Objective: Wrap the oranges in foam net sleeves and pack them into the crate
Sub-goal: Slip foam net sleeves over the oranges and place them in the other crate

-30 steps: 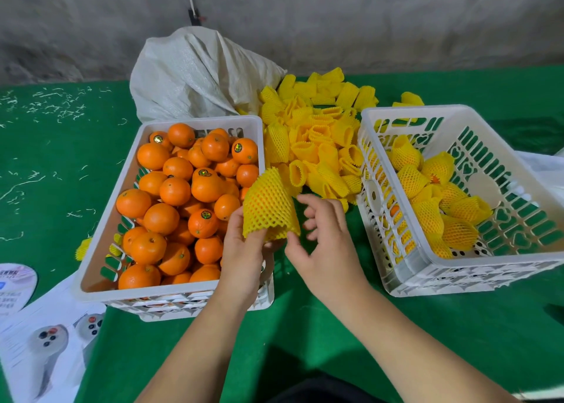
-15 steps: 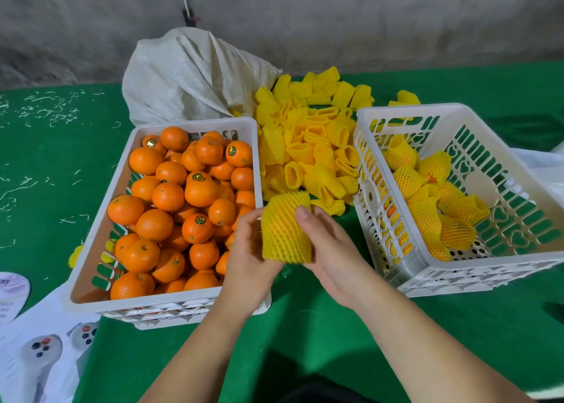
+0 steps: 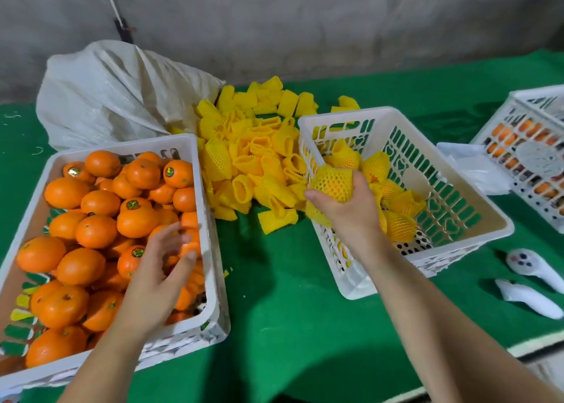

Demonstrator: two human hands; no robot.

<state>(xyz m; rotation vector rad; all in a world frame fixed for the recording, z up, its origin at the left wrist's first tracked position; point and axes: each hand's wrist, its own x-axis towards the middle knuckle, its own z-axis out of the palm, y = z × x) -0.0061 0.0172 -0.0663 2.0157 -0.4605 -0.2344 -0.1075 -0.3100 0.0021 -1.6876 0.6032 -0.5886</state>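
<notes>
Right now my right hand [image 3: 345, 210] is wrapped around a wrapped orange [image 3: 333, 183], fingers curled over its yellow foam net sleeve, and I hold it over the near left wall of the packing crate [image 3: 476, 219]. Just beyond my knuckles, inside that white crate, lie the other sleeved oranges [image 3: 396, 207], bunched against the left side of the crate floor. Below my palm a bit of yellow foam hangs at the crate wall; I cannot tell whether it belongs to the sleeve I hold.

To the left of that grip, between the two crates, sits the heap of empty foam sleeves [image 3: 256, 158], spilling across the green table cover [image 3: 274, 311]. Further left, my left hand [image 3: 158, 277] hangs over the supply crate [image 3: 210, 280] with its fingers spread and relaxed, gripping nothing, fingertips blurred just above the bare oranges [image 3: 97, 228] piled there. Several of those carry small round stickers.

Behind the supply crate and the sleeve heap slumps a white woven sack [image 3: 116, 91], against a grey wall. To the right of my grip, past the packing crate, a crumpled white plastic sheet [image 3: 476, 167] lies beside another white crate [image 3: 531, 158] with oranges showing through its slots. Nearer to me on that side rest two white handheld controllers [image 3: 531, 280].
</notes>
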